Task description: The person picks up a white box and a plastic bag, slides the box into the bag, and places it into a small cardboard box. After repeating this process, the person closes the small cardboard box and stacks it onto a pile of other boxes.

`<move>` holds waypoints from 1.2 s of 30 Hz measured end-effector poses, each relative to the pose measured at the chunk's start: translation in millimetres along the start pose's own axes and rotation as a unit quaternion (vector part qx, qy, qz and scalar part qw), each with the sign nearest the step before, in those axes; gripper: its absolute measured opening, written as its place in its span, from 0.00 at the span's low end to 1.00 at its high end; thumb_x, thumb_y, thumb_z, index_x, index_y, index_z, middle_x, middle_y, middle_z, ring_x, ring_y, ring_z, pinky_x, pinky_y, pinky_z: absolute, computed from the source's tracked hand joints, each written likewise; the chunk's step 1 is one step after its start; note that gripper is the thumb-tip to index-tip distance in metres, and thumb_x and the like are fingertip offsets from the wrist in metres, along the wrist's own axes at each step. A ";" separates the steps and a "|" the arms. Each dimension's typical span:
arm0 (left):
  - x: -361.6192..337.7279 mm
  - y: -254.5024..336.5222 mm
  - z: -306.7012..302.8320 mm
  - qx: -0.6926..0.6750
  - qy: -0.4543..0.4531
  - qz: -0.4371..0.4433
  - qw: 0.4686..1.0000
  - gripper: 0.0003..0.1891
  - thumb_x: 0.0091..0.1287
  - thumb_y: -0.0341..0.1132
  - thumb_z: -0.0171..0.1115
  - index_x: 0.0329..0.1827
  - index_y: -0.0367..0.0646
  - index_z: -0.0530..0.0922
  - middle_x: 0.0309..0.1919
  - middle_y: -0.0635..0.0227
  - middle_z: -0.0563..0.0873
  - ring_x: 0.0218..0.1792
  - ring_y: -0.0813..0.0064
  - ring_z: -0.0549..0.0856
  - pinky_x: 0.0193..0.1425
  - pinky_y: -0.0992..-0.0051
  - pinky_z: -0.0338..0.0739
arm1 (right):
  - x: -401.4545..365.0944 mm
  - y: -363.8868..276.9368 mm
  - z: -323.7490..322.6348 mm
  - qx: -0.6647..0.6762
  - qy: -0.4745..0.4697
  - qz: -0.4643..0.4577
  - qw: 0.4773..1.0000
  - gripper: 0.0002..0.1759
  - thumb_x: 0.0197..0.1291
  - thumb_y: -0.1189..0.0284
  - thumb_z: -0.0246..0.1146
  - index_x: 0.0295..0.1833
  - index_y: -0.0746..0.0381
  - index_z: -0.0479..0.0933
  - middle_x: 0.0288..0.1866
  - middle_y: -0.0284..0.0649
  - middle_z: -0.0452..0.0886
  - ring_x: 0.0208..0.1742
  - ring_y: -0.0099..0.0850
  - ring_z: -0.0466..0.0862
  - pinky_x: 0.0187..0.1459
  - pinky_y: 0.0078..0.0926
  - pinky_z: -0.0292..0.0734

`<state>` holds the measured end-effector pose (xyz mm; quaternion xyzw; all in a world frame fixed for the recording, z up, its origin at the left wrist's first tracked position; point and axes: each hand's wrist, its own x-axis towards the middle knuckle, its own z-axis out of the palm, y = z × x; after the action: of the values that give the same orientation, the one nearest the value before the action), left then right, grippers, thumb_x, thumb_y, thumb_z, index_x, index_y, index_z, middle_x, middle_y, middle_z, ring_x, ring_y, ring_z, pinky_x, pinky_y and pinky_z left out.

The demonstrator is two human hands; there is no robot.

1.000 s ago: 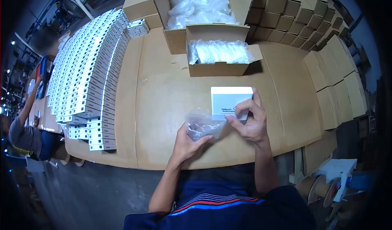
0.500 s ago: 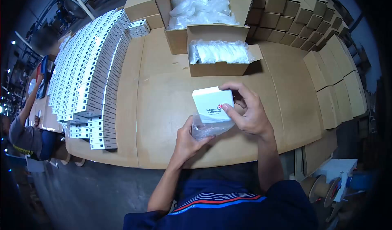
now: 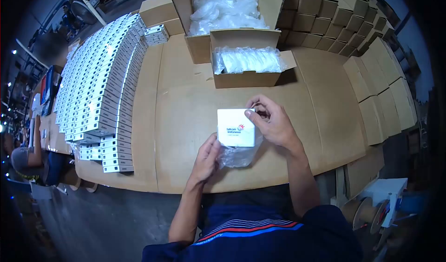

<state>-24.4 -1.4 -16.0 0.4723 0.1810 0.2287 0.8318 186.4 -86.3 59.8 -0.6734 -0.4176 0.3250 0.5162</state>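
A white box [image 3: 236, 122] printed "Telkom Indonesia" faces up over the table in front of me. A clear plastic bag [image 3: 237, 157] hangs at its lower edge; how far the bag reaches over the box is hard to make out. My right hand [image 3: 274, 125] pinches the upper right corner of the box, thumb on the printed face. At the lower left, my left hand [image 3: 206, 159] is closed on the bag beside the box's edge, its fingertips partly hidden. Beyond my hands stands an open cardboard carton [image 3: 248, 79] with a row of plastic-wrapped items [image 3: 251, 59] inside.
Stacked small white boxes [image 3: 100, 90] fill the table's left side. Behind the carton, a larger cardboard box [image 3: 199, 48] holds clear plastic bags [image 3: 227, 11]. Brown cartons [image 3: 320, 22] are stacked at the back right, more [image 3: 376, 94] at the right edge. Another person [image 3: 35, 162] is at far left.
The white box has turned to face me more squarely and shifted slightly left and down. My right hand has moved a little left with it; the bag bunches lower. The person at left has bent down.
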 end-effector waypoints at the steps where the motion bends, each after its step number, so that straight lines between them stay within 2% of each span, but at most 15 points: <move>1: 0.1 -3.4 -1.7 -0.061 0.015 -0.020 0.998 0.23 0.82 0.41 0.57 0.70 0.32 0.72 0.60 0.60 0.84 0.60 0.73 0.83 0.66 0.69 0.77 | 1.2 6.5 1.5 0.034 -0.012 0.004 0.999 0.11 0.71 0.72 0.66 0.52 0.67 0.77 0.41 0.41 0.87 0.42 0.22 0.85 0.45 0.25 0.81; 2: 0.6 -7.6 0.2 -0.003 0.036 -0.014 0.999 0.24 0.87 0.43 0.40 0.70 0.32 0.72 0.58 0.60 0.84 0.58 0.74 0.83 0.64 0.69 0.78 | 1.9 12.7 3.9 0.069 -0.024 0.008 0.997 0.12 0.72 0.72 0.65 0.54 0.66 0.76 0.42 0.41 0.87 0.44 0.23 0.85 0.46 0.25 0.80; 4: -1.2 -9.3 5.0 -0.037 0.089 -0.017 0.995 0.23 0.87 0.42 0.41 0.69 0.32 0.73 0.57 0.60 0.85 0.58 0.74 0.84 0.64 0.70 0.79 | -2.5 11.9 7.4 0.157 -0.045 0.043 0.986 0.18 0.73 0.71 0.66 0.62 0.66 0.72 0.46 0.42 0.86 0.51 0.25 0.84 0.53 0.25 0.79; 7: 0.6 -14.1 7.2 -0.077 0.136 0.013 0.988 0.22 0.87 0.42 0.43 0.69 0.32 0.74 0.57 0.60 0.85 0.57 0.74 0.84 0.63 0.70 0.80 | -16.7 29.3 20.2 0.271 0.012 0.002 0.963 0.20 0.71 0.75 0.67 0.64 0.66 0.70 0.47 0.41 0.85 0.53 0.26 0.84 0.56 0.25 0.78; 8: 2.1 -16.5 7.0 -0.091 0.148 0.028 0.984 0.22 0.87 0.42 0.43 0.68 0.32 0.74 0.57 0.60 0.86 0.57 0.74 0.84 0.62 0.71 0.80 | -21.3 40.0 25.4 0.292 0.009 0.018 0.956 0.20 0.69 0.79 0.68 0.62 0.67 0.71 0.48 0.40 0.85 0.52 0.24 0.83 0.55 0.24 0.79; 11: 7.6 -20.1 4.1 -0.011 0.148 0.041 0.988 0.22 0.86 0.42 0.45 0.69 0.33 0.74 0.57 0.61 0.85 0.57 0.75 0.84 0.61 0.72 0.80 | -29.5 63.2 41.1 0.312 0.002 0.032 0.950 0.19 0.67 0.83 0.68 0.60 0.66 0.71 0.47 0.38 0.84 0.50 0.22 0.83 0.53 0.22 0.79; 14: 12.1 -20.3 -1.3 0.024 0.164 0.070 0.984 0.20 0.85 0.40 0.50 0.69 0.35 0.73 0.55 0.63 0.86 0.55 0.77 0.84 0.59 0.75 0.79 | -32.8 64.0 43.0 0.294 0.028 -0.001 0.955 0.15 0.68 0.85 0.66 0.55 0.65 0.72 0.44 0.35 0.83 0.47 0.18 0.81 0.51 0.18 0.77; 17: 13.3 -11.1 4.7 0.010 0.187 0.129 0.974 0.15 0.83 0.36 0.55 0.65 0.36 0.75 0.51 0.67 0.85 0.48 0.83 0.82 0.51 0.80 0.78 | -32.1 61.6 38.5 0.291 0.028 -0.026 0.956 0.13 0.68 0.85 0.66 0.53 0.64 0.73 0.43 0.33 0.81 0.45 0.16 0.79 0.49 0.16 0.75; 18: 14.7 -14.6 0.4 -0.035 0.180 0.151 0.971 0.11 0.80 0.33 0.59 0.60 0.38 0.76 0.50 0.69 0.85 0.42 0.87 0.79 0.44 0.83 0.75 | -32.1 60.8 37.2 0.293 0.025 -0.032 0.955 0.12 0.68 0.84 0.66 0.53 0.64 0.73 0.43 0.33 0.81 0.44 0.16 0.78 0.48 0.15 0.75; 21: 9.4 -14.5 -8.4 -0.012 0.189 0.113 0.975 0.08 0.79 0.32 0.60 0.55 0.39 0.77 0.48 0.71 0.84 0.40 0.90 0.75 0.40 0.85 0.71 | -33.2 65.6 32.1 0.260 0.007 -0.040 0.965 0.12 0.68 0.84 0.67 0.51 0.64 0.74 0.43 0.32 0.81 0.43 0.15 0.77 0.46 0.15 0.74; 24: 7.1 -6.2 -7.3 0.020 0.199 0.089 0.976 0.06 0.79 0.30 0.60 0.54 0.38 0.77 0.47 0.71 0.82 0.42 0.88 0.77 0.43 0.85 0.72 | -34.3 69.2 27.5 0.233 0.004 -0.019 0.972 0.11 0.67 0.83 0.68 0.49 0.64 0.74 0.44 0.32 0.81 0.43 0.15 0.78 0.46 0.15 0.74; 27: 12.2 -1.9 -5.8 0.024 0.177 0.123 0.976 0.05 0.79 0.29 0.61 0.53 0.39 0.78 0.44 0.73 0.80 0.39 0.89 0.77 0.39 0.86 0.73 | -33.1 63.3 24.0 0.232 -0.004 -0.016 0.973 0.09 0.67 0.83 0.69 0.47 0.64 0.75 0.43 0.32 0.81 0.43 0.16 0.78 0.46 0.16 0.75; 30: 17.4 -2.3 -8.1 0.068 0.162 0.207 0.962 0.07 0.76 0.22 0.61 0.53 0.36 0.76 0.49 0.66 0.83 0.48 0.80 0.82 0.56 0.81 0.78 | -30.2 72.5 26.8 0.253 0.011 -0.039 0.967 0.09 0.66 0.84 0.69 0.46 0.64 0.76 0.41 0.31 0.82 0.42 0.16 0.79 0.46 0.16 0.76; 34: 16.6 4.5 -7.4 0.011 0.170 0.199 0.965 0.15 0.71 0.17 0.65 0.57 0.35 0.72 0.49 0.63 0.82 0.52 0.79 0.83 0.60 0.78 0.79 | -31.8 74.0 23.2 0.254 0.001 -0.046 0.966 0.08 0.65 0.84 0.70 0.45 0.64 0.77 0.39 0.30 0.82 0.42 0.16 0.80 0.48 0.17 0.77; 36: 16.6 4.3 -7.7 0.013 0.158 0.204 0.966 0.16 0.71 0.18 0.65 0.57 0.35 0.73 0.49 0.63 0.83 0.51 0.79 0.83 0.59 0.78 0.79 | -32.1 82.6 18.7 0.261 -0.016 -0.042 0.964 0.09 0.65 0.84 0.70 0.45 0.64 0.77 0.39 0.30 0.82 0.43 0.16 0.81 0.49 0.17 0.78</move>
<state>-15.5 15.1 -17.4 0.4678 0.2128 0.4627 0.7224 174.8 -117.0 -24.6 -0.4918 -0.3543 0.4116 0.6805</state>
